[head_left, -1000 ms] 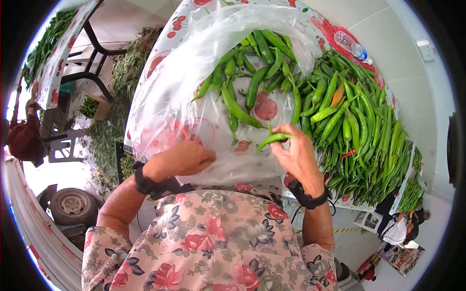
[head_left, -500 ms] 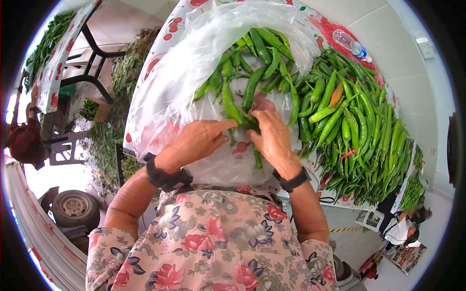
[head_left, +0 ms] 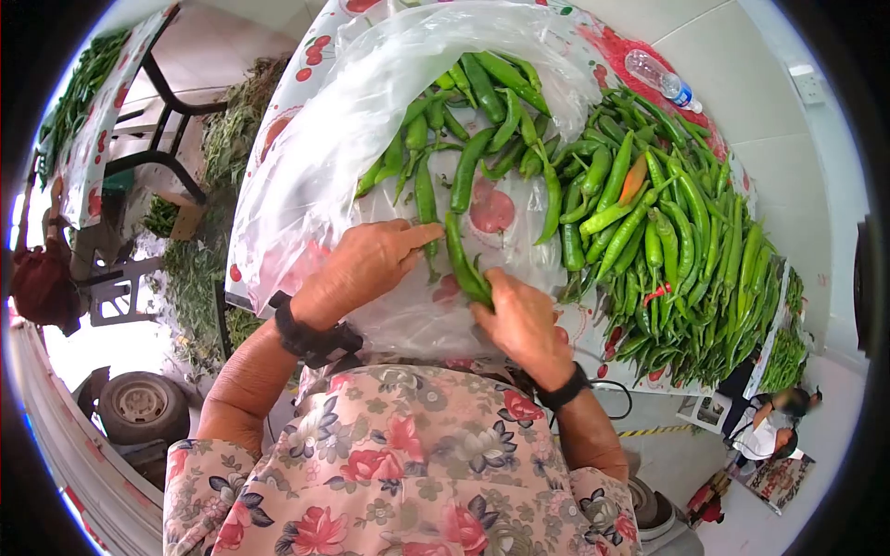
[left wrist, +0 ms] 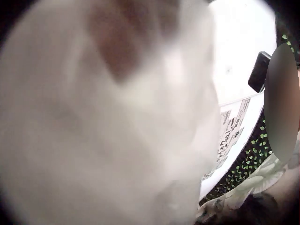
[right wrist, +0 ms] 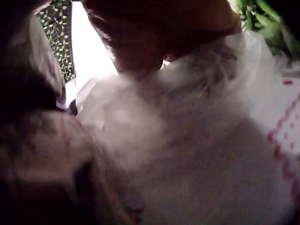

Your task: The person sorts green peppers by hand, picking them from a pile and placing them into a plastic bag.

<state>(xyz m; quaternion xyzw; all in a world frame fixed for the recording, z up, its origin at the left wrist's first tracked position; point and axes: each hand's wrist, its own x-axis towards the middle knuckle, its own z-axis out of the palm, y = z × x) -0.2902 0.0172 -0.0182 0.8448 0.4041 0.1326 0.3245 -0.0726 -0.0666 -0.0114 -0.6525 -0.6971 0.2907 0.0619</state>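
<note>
In the head view the right hand (head_left: pixel 524 320) pinches the lower end of a curved green pepper (head_left: pixel 461 262) above a clear plastic bag (head_left: pixel 306 199). The left hand (head_left: pixel 362 269) is to its left, index finger extended against a hanging green pepper (head_left: pixel 425 199); its other fingers are partly hidden. More green peppers (head_left: pixel 473 171) lie in the bag's mouth. In the left wrist view, blurred plastic (left wrist: pixel 117 154) covers most of the picture. The right wrist view shows the dark right hand (right wrist: pixel 159 33) over the bag (right wrist: pixel 154 122), its fingertips hidden.
A large heap of green peppers (head_left: pixel 686 250), with an orange one (head_left: pixel 633 180), covers the table's right side. A plastic bottle (head_left: pixel 663 81) lies behind it on red netting. At far left are another table (head_left: pixel 93 157), a wheel (head_left: pixel 142 406) and a person in dark red (head_left: pixel 44 278).
The left hand has come inward from the bag's near left side to the peppers. The right hand first moved left towards it, then drew back nearer the body, holding a pepper.
</note>
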